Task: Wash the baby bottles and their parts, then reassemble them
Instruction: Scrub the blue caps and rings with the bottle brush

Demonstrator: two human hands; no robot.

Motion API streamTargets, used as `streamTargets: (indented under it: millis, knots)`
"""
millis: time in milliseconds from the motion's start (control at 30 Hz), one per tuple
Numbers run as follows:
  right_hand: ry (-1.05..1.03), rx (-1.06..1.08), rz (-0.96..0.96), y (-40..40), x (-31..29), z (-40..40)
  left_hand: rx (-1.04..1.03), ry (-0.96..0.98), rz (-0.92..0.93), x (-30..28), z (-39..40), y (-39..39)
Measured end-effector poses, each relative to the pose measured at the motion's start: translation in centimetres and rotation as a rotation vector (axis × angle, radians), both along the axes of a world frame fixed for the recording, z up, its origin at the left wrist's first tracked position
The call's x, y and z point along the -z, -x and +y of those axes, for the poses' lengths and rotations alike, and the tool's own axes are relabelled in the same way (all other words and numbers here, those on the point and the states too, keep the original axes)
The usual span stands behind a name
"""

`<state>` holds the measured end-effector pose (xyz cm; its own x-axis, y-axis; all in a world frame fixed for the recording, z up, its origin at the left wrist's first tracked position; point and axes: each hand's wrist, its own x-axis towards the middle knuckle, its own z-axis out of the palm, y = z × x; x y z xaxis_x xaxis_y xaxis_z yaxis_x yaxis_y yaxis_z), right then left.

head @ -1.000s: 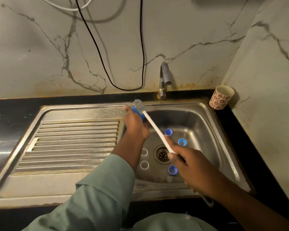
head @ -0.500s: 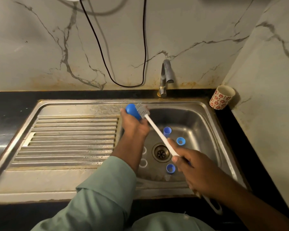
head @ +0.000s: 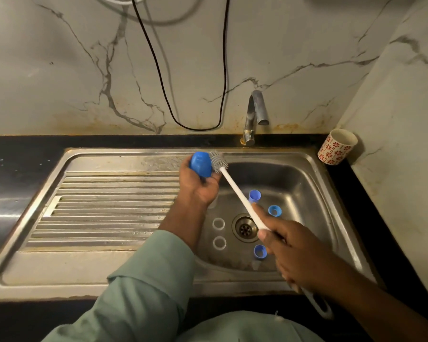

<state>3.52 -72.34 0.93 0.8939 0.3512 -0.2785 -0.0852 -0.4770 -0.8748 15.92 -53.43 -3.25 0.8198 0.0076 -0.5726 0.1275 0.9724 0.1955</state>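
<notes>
My left hand [head: 198,185] grips a blue bottle cap [head: 200,164] above the sink's back left corner. My right hand [head: 290,253] holds the white handle of a bottle brush [head: 237,191]; its grey bristle head [head: 218,162] touches the right side of the cap. In the steel sink basin [head: 304,183] lie three blue parts: one upright [head: 254,195], one ring [head: 274,210], and one [head: 260,251] near my right hand. Two clear rings [head: 218,223] [head: 219,243] lie left of the drain [head: 244,227].
The tap [head: 255,114] stands behind the basin, with no water visible. A ribbed drainboard [head: 104,208] fills the left. A red-patterned cup [head: 337,146] sits at the back right corner. Black and white cables [head: 158,70] hang on the marble wall.
The blue cap has come into plain sight in my left hand, raised and turned leftward. The brush head has slid from above the hand to the cap's right side.
</notes>
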Motion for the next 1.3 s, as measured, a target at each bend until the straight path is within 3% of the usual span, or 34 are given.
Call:
streamTargets:
  millis: [133,300,400,533,667,833,933,1033,1133,1300]
  knots:
    - [0.035,0.079,0.009,-0.5,-0.3,1.2,0.095,-0.030,-0.017,0.4,0.0,0.3]
    - [0.198,-0.063,-0.230,1.3,-0.9,1.6,-0.082,-0.196,0.078,0.5,1.5,-0.5]
    - [0.277,-0.025,-0.261,0.5,-0.6,2.9,-0.111,-0.329,0.094,0.6,0.5,-0.2]
    - [0.339,-0.069,-0.326,1.9,-0.1,4.7,-0.172,-0.364,0.183,0.5,1.4,-0.9]
    - [0.325,0.050,-0.260,-0.2,0.1,5.6,0.038,-0.458,0.075,0.8,0.7,-0.2]
    - [0.263,0.092,-0.254,1.8,0.2,5.5,0.084,-0.462,0.113,1.3,1.7,-0.5]
    - [0.206,0.173,-0.193,2.0,0.5,4.9,0.255,-0.563,0.051,2.0,1.7,0.0]
    - [0.147,0.137,-0.094,2.9,0.7,3.6,0.277,-0.664,0.078,2.4,2.2,-0.2]
    - [0.081,0.203,-0.018,2.6,0.9,2.3,0.411,-0.813,-0.026,2.5,1.3,0.3]
    - [0.085,0.212,-0.012,2.2,1.9,-0.3,0.461,-0.870,-0.089,2.9,-1.2,-0.4]
